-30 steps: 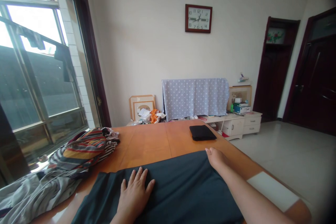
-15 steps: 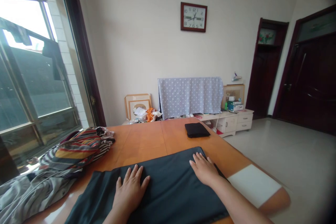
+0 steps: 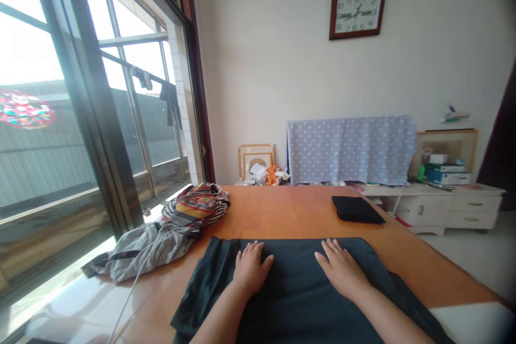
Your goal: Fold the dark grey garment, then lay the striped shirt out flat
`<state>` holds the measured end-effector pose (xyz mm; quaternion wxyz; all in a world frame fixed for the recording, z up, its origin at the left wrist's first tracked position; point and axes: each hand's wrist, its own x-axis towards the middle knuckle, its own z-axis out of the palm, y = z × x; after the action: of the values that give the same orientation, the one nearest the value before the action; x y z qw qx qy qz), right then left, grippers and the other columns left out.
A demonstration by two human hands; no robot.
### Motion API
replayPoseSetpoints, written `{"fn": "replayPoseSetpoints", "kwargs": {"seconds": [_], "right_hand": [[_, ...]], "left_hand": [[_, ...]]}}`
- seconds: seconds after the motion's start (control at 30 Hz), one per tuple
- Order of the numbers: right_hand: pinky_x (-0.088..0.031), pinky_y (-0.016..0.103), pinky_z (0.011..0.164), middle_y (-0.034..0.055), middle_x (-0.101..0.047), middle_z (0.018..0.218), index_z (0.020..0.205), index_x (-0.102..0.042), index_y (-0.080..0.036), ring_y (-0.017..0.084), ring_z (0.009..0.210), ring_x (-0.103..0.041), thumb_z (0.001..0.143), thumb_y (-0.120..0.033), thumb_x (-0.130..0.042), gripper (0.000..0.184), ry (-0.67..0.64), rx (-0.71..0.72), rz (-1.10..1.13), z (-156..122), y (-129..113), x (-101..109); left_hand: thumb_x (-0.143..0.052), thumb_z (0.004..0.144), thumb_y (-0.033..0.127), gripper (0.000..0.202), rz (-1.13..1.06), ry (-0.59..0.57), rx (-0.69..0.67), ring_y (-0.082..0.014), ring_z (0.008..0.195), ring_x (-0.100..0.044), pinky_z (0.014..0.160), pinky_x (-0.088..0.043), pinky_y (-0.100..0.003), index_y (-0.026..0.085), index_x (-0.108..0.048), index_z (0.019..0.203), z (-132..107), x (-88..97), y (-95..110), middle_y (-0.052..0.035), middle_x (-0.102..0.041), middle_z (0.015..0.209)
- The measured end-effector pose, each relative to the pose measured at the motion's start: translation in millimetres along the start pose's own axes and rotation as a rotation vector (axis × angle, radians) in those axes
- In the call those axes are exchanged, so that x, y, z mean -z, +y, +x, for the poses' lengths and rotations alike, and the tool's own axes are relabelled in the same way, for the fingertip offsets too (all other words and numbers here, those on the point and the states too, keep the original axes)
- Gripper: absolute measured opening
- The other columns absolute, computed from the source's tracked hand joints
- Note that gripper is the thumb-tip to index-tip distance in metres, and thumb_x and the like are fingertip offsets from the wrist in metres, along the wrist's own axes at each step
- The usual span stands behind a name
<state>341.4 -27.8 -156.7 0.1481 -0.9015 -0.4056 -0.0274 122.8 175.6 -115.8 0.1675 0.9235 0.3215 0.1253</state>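
Observation:
A dark green-black piece of cloth (image 3: 290,290), perhaps a garment, lies spread on the wooden table before me, wrinkled on its left side. My left hand (image 3: 252,269) rests palm down on its left part near the far edge, fingers extended. On the right part lies my right hand (image 3: 341,269), also flat with the fingers stretched out. Neither hand grips the cloth. Beyond it, toward the far right of the table, sits a folded black cloth (image 3: 357,209).
A heap of striped clothes (image 3: 197,205) and a grey garment (image 3: 151,250) lies at the table's left, a thin cord trailing from it. A white sheet (image 3: 475,320) is at the right edge. Behind the wooden table (image 3: 266,215) stands a white cabinet (image 3: 435,209).
The head view has turned left. My hands have moved closer together on the cloth, the right one away from its far right corner. Both remain flat.

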Motion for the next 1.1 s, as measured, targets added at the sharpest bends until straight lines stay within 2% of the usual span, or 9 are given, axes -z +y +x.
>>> {"fn": "replayPoseSetpoints", "kwargs": {"seconds": [0.07, 0.13, 0.3, 0.43, 0.53, 0.7, 0.77, 0.9, 1.1], "right_hand": [[-0.026, 0.052, 0.118, 0.0160, -0.039, 0.156, 0.148, -0.044, -0.008, 0.032, 0.148, -0.028, 0.096, -0.058, -0.024, 0.075, -0.019, 0.002, 0.000, 1.1, 2.1, -17.0], [-0.024, 0.052, 0.119, 0.0156, -0.041, 0.155, 0.147, -0.045, -0.009, 0.032, 0.147, -0.029, 0.095, -0.061, -0.026, 0.076, -0.012, -0.001, -0.012, 1.8, 7.6, -29.8], [-0.021, 0.050, 0.121, 0.0138, -0.042, 0.155, 0.148, -0.045, -0.011, 0.031, 0.148, -0.028, 0.093, -0.062, -0.031, 0.076, 0.010, 0.001, -0.049, 3.4, 15.7, -41.3], [-0.021, 0.050, 0.121, 0.0127, -0.044, 0.154, 0.147, -0.047, -0.012, 0.031, 0.148, -0.028, 0.091, -0.064, -0.032, 0.077, 0.020, 0.000, -0.072, 4.4, 15.0, -43.5], [-0.022, 0.050, 0.121, 0.0116, -0.043, 0.154, 0.147, -0.047, -0.013, 0.031, 0.148, -0.028, 0.091, -0.065, -0.032, 0.078, 0.021, -0.003, -0.087, 4.7, 14.6, -44.1], [-0.023, 0.049, 0.121, 0.0102, -0.043, 0.154, 0.147, -0.047, -0.014, 0.030, 0.148, -0.029, 0.091, -0.064, -0.030, 0.077, 0.016, -0.009, -0.104, 4.3, 14.0, -42.7], [-0.023, 0.049, 0.121, 0.0104, -0.044, 0.154, 0.147, -0.047, -0.014, 0.029, 0.147, -0.030, 0.091, -0.064, -0.031, 0.077, 0.023, -0.008, -0.105, 4.0, 13.8, -42.5], [-0.023, 0.049, 0.121, 0.0106, -0.045, 0.153, 0.147, -0.047, -0.015, 0.029, 0.147, -0.031, 0.091, -0.065, -0.031, 0.076, 0.035, -0.004, -0.107, 3.6, 14.1, -43.6], [-0.024, 0.050, 0.121, 0.0111, -0.045, 0.153, 0.147, -0.047, -0.015, 0.030, 0.147, -0.032, 0.091, -0.066, -0.030, 0.077, 0.043, -0.002, -0.088, 2.9, 14.0, -43.0]], "left_hand": [[-0.039, 0.095, 0.052, 0.054, -0.043, 0.078, -0.013, -0.0234, 0.132, -0.050, 0.109, -0.036, -0.032, 0.019, -0.060, 0.132, 2.4, 12.8, -13.3, -0.0109, -0.058, 0.141], [-0.037, 0.097, 0.048, 0.045, -0.044, 0.138, 0.001, -0.0186, 0.119, -0.059, 0.098, -0.042, -0.024, 0.022, -0.064, 0.123, 6.5, 29.7, -32.2, -0.0073, -0.067, 0.128], [-0.039, 0.097, 0.036, 0.035, 0.022, 0.238, 0.178, -0.0217, 0.113, -0.061, 0.093, -0.043, -0.028, 0.023, -0.066, 0.114, 19.7, 67.1, -91.9, -0.0081, -0.070, 0.119], [-0.043, 0.094, 0.034, 0.037, 0.069, 0.244, 0.275, -0.0270, 0.116, -0.058, 0.097, -0.042, -0.035, 0.023, -0.063, 0.123, 28.6, 71.7, -126.4, -0.0097, -0.065, 0.128], [-0.049, 0.091, 0.044, 0.042, 0.082, 0.219, 0.270, -0.0296, 0.122, -0.054, 0.098, -0.041, -0.038, 0.028, -0.062, 0.128, 33.8, 66.1, -135.9, -0.0075, -0.060, 0.137], [-0.051, 0.088, 0.042, 0.025, 0.095, 0.174, 0.276, -0.0315, 0.116, -0.056, 0.096, -0.041, -0.045, 0.027, -0.071, 0.089, 38.4, 62.8, -139.2, -0.0073, -0.069, 0.116], [-0.047, 0.090, 0.039, 0.026, 0.095, 0.185, 0.318, -0.0314, 0.112, -0.059, 0.094, -0.042, -0.046, 0.024, -0.068, 0.088, 39.3, 65.2, -142.1, -0.0101, -0.070, 0.112], [-0.038, 0.094, 0.036, 0.030, 0.061, 0.224, 0.438, -0.0308, 0.105, -0.064, 0.084, -0.046, -0.041, 0.019, -0.062, 0.096, 41.0, 72.5, -150.5, -0.0164, -0.068, 0.114], [-0.033, 0.097, 0.043, 0.036, -0.060, 0.249, 0.498, -0.0256, 0.091, -0.068, 0.068, -0.045, -0.031, 0.019, -0.060, 0.092, 38.5, 82.1, -159.5, -0.0133, -0.072, 0.098]]}}
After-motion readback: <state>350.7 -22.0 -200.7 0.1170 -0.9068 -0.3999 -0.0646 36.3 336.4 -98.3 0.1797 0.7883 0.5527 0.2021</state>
